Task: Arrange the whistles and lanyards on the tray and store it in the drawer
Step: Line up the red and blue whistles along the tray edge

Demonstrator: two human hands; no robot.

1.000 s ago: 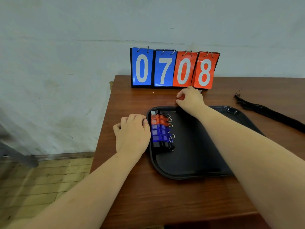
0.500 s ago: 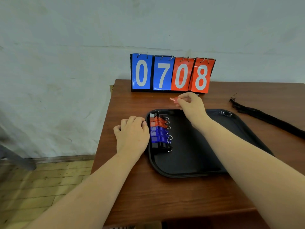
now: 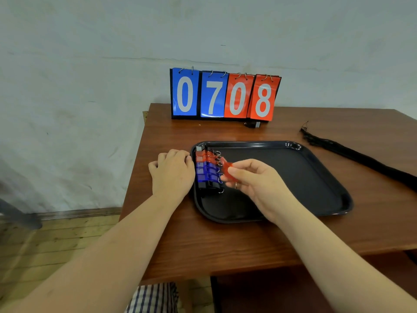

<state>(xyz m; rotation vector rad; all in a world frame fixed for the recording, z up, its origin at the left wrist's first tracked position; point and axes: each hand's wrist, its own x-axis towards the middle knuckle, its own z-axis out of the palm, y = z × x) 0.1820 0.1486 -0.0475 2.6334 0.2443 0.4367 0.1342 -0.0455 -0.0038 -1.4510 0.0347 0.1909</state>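
A black tray (image 3: 316, 181) lies on the brown table (image 3: 225, 245). Along its left edge stands a row of whistles (image 3: 206, 170): black at both ends, red and blue between, each with a metal ring. My right hand (image 3: 252, 181) hovers over the tray beside the row and pinches a red whistle (image 3: 228, 170) between thumb and fingers. My left hand (image 3: 172, 172) rests curled on the table, touching the tray's left rim. A bundle of black lanyards (image 3: 352, 154) lies on the table to the right of the tray. Another black whistle (image 3: 252, 125) lies by the scoreboard.
A flip scoreboard (image 3: 225, 96) reading 0708 stands at the table's back edge against a pale wall. The table's left edge drops to a wooden floor (image 3: 56, 240). A dark recess (image 3: 293, 290) shows under the table front.
My right hand picked up a red whistle from in front of the scoreboard and carried it back toward me, over the tray beside the row. My left hand stayed in place.
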